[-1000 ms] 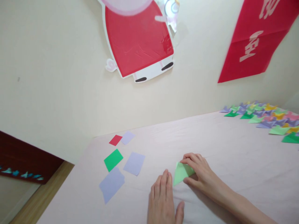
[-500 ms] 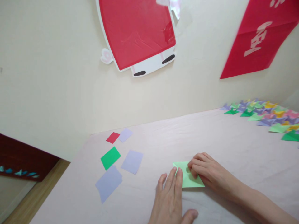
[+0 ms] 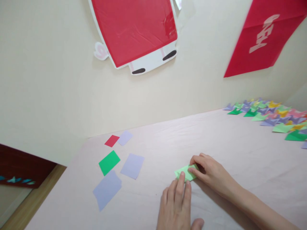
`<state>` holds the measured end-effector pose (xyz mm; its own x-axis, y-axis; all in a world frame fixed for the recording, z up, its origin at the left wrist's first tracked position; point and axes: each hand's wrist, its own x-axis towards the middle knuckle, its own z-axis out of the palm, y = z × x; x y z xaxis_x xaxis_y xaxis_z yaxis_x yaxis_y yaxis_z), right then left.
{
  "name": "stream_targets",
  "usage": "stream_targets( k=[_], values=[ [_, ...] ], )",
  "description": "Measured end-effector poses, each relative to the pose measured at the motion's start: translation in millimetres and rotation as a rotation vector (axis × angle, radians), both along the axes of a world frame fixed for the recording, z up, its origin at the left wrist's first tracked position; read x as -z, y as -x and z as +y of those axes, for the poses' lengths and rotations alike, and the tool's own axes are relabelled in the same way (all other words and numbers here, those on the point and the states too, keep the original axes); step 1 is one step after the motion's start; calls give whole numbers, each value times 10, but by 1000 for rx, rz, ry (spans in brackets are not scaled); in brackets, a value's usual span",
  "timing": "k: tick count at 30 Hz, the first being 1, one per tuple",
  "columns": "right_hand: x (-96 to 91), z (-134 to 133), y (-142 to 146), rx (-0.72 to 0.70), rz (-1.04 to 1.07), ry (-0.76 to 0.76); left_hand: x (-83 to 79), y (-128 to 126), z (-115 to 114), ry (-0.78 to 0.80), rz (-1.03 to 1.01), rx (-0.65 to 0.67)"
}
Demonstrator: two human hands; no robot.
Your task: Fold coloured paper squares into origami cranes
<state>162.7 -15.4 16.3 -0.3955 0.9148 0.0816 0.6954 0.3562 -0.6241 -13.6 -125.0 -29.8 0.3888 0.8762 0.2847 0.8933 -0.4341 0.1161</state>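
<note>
One folded light-green paper (image 3: pixel 186 168), lower centre: left hand (image 3: pixel 175 204), fingers outstretched, touches its near side; right hand (image 3: pixel 211 171) pinches its right end.

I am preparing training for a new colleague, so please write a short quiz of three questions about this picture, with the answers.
1. The left hand and right hand both touch one sheet. Its colour is: A) red; B) light green; C) purple.
2. True or false: the flat red paper lies nearer the wall than the flat dark green paper.
3. Fill in: the many folded papers are at the picture's ___ side.

Key: 1. B. 2. True. 3. Right.
</note>
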Motion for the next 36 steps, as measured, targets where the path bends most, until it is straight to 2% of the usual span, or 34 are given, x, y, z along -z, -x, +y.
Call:
stream_targets(
  k=[3, 7, 17, 25, 36],
  values=[
    [15, 21, 45, 6, -41, -5, -15, 58, 48, -94, 32, 53],
    [54, 42, 59, -5, -68, -11, -45, 44, 72, -127, 21, 2],
    [100, 58, 93, 24, -86, -58, -84, 7, 71, -105, -14, -21],
    [110, 58, 107, 41, -120, -26, -109, 21, 77, -63, -13, -14],
    [120, 34, 123, 48, -141, -95, -112, 29, 72, 3, -4, -21]
  ],
)
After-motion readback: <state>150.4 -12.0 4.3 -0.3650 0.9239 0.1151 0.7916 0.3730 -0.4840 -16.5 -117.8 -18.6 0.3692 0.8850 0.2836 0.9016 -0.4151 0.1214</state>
